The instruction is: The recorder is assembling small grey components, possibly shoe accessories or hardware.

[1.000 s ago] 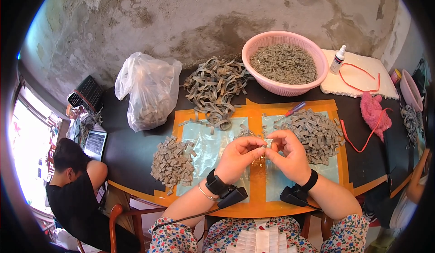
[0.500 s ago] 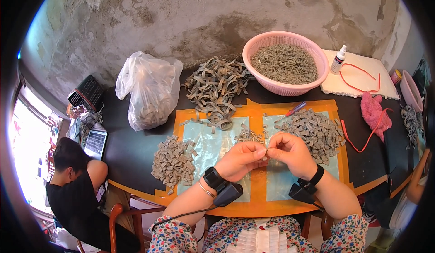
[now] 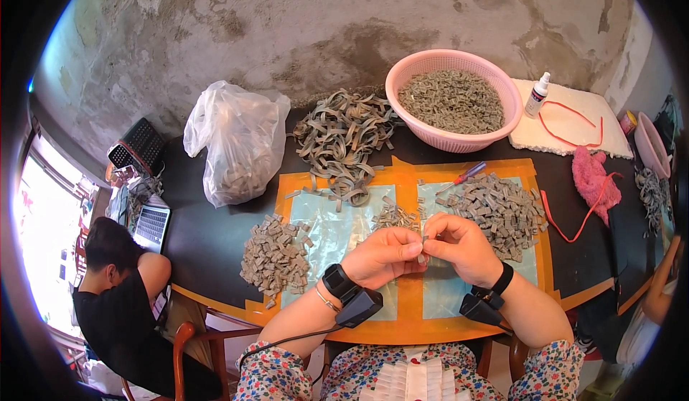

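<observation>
Over the middle of the table, my left hand (image 3: 388, 256) and my right hand (image 3: 465, 249) meet fingertip to fingertip. Both are closed in a pinch around a small grey piece (image 3: 424, 239), mostly covered by the fingers. Just beyond them lies a small heap of grey pieces (image 3: 396, 215). A larger pile of flat grey rectangular pieces (image 3: 495, 207) spreads past my right hand. Another pile of similar pieces (image 3: 274, 256) sits left of my left forearm. Beneath are light blue sheets (image 3: 337, 221) edged with orange tape (image 3: 409, 293).
Behind stand a stuffed plastic bag (image 3: 240, 142), a tangle of grey strips (image 3: 341, 139) and a pink basket (image 3: 453, 141) full of grey pieces. A purple-handled screwdriver (image 3: 470, 172), spray bottle (image 3: 537, 96), foam board (image 3: 567, 124) and pink fuzzy cloth (image 3: 596, 178) lie rightward. A person (image 3: 125, 308) sits left.
The fingertips have shifted slightly against each other, and a bit more of the small grey piece shows between them. Both hands stay in the same place.
</observation>
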The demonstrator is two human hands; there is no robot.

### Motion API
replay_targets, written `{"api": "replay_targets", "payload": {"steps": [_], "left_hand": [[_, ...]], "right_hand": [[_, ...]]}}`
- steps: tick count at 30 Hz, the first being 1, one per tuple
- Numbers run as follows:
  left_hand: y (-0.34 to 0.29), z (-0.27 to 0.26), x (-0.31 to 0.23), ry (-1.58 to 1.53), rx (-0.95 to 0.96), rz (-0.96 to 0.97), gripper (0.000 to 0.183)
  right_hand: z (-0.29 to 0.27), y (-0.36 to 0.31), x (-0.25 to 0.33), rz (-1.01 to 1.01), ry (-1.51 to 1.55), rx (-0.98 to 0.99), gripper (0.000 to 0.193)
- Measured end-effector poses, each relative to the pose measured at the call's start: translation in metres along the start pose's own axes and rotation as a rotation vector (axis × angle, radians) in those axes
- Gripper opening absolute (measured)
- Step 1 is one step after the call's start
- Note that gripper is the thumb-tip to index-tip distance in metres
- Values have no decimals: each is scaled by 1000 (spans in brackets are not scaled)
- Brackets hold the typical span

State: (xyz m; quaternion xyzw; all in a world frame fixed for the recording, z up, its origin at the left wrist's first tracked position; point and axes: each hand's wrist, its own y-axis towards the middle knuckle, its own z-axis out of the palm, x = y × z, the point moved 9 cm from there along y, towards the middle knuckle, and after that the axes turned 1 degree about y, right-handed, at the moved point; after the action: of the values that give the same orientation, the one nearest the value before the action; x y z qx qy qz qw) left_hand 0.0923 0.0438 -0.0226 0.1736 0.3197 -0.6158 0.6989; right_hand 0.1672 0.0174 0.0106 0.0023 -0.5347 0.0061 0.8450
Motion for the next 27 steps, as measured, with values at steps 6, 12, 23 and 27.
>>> {"api": "replay_targets", "payload": {"steps": [6, 12, 23, 27], "left_hand": [[-4, 3, 2, 51, 13, -35, 14], [-7, -6, -12, 459, -163, 12, 17], [-12, -26, -37, 911, -488, 153, 18], [-16, -24, -38, 826, -523, 161, 18]], "right_hand": [[12, -2, -7, 98, 233, 190, 7], [7, 1, -5, 41, -34, 220, 9], [-17, 5, -2, 57, -514, -20, 11], [-28, 5, -2, 102, -551, -136, 13]]}}
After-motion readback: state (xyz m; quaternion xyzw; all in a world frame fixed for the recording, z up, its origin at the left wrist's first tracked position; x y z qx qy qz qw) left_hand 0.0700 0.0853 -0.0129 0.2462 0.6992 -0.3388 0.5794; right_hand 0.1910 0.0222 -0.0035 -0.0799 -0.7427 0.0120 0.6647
